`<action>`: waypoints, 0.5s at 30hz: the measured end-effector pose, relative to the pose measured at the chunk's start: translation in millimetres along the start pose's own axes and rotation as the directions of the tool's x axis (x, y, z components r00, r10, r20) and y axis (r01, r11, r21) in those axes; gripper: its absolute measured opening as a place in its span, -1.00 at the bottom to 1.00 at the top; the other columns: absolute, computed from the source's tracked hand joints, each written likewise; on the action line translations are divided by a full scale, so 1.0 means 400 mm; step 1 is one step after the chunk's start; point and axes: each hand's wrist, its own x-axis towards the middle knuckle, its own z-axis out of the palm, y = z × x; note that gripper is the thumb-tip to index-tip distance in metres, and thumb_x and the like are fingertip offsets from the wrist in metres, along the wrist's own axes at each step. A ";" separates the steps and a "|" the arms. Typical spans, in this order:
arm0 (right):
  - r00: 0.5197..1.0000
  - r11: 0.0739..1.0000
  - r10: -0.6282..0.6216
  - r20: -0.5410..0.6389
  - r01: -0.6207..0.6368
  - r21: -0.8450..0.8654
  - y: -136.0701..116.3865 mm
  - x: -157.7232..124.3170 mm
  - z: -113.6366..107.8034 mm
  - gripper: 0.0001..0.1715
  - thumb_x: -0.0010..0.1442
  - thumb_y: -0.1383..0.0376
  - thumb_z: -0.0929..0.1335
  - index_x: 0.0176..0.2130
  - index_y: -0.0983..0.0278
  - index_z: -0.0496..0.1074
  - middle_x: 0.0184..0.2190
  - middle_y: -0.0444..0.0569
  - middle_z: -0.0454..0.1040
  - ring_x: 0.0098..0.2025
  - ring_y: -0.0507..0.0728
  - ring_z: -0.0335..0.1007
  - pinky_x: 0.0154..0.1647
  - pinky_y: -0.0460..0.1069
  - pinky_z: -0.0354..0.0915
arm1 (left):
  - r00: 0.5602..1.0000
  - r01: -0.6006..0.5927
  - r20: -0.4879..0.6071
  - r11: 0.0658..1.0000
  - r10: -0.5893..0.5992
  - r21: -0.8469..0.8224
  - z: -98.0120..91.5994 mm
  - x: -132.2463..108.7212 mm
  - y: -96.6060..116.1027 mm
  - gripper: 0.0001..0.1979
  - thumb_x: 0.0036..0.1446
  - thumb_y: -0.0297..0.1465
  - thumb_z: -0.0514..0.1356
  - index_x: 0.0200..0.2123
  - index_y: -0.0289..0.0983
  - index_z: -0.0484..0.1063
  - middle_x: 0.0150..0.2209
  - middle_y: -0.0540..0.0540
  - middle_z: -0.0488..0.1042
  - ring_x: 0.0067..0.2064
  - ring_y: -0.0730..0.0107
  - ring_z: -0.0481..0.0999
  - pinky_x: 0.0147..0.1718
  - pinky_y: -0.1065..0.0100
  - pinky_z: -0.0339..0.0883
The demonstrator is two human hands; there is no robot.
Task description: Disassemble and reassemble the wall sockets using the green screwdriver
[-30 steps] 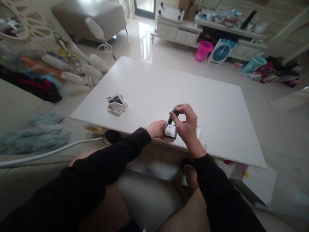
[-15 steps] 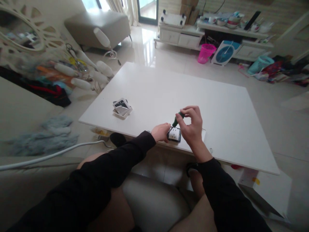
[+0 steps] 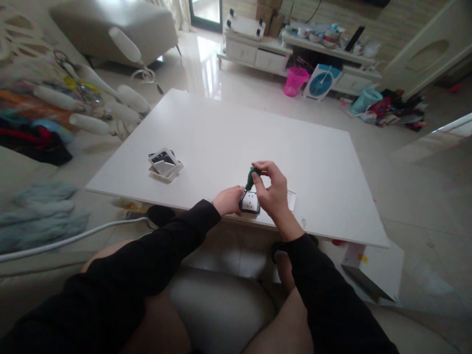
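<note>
A small wall socket [image 3: 249, 202] with a white face and dark frame lies near the front edge of the white table [image 3: 236, 142]. My left hand [image 3: 227, 200] is closed on its left side and steadies it. My right hand [image 3: 271, 192] pinches the green handle of a screwdriver [image 3: 251, 178], held upright with its tip down on the socket. A clear flat plate [image 3: 291, 199] lies just right of my right hand.
A small stack of socket parts [image 3: 165, 162] sits at the table's left. A white cable [image 3: 70, 239] runs across the floor at left. Clutter and a white rack [image 3: 92, 105] stand left of the table. A pink basket [image 3: 294, 81] and fan [image 3: 320, 82] stand far back.
The camera view shifted, so everything slid left in the frame. My hands keep the same hold on the socket and screwdriver; the fingers on the handle look slightly turned.
</note>
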 end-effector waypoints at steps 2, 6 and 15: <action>0.999 0.999 -0.009 -0.045 0.006 -0.054 0.001 0.000 -0.001 -0.89 0.28 0.32 0.42 -0.23 0.16 0.38 -0.23 -0.08 0.47 -0.17 0.14 0.46 -0.14 0.09 0.44 | 1.000 -0.001 -0.013 1.000 0.001 0.004 0.000 -0.001 0.001 -0.33 -0.22 -0.34 0.59 -0.01 -0.29 0.46 -0.02 -0.22 0.58 0.00 -0.01 0.61 -0.05 0.23 0.46; 0.996 0.995 0.003 -0.085 -0.012 -0.095 -0.001 0.000 -0.002 -0.84 0.25 0.29 0.46 -0.26 0.16 0.37 -0.27 -0.11 0.41 -0.19 0.12 0.41 -0.17 0.06 0.40 | 1.000 0.011 -0.013 1.000 -0.011 0.010 0.000 -0.002 0.003 -0.27 -0.21 -0.33 0.59 0.05 -0.31 0.44 0.02 -0.24 0.58 0.02 -0.02 0.61 -0.03 0.22 0.46; 0.999 0.994 -0.021 -0.043 0.017 -0.105 0.001 -0.004 0.004 -0.83 0.25 0.29 0.46 -0.22 0.15 0.37 -0.29 -0.12 0.43 -0.21 0.13 0.45 -0.18 0.07 0.44 | 1.000 -0.011 -0.013 1.000 0.011 0.009 0.004 -0.002 -0.003 -0.29 -0.21 -0.34 0.58 0.04 -0.28 0.44 0.04 -0.22 0.58 0.04 -0.03 0.60 0.00 0.21 0.46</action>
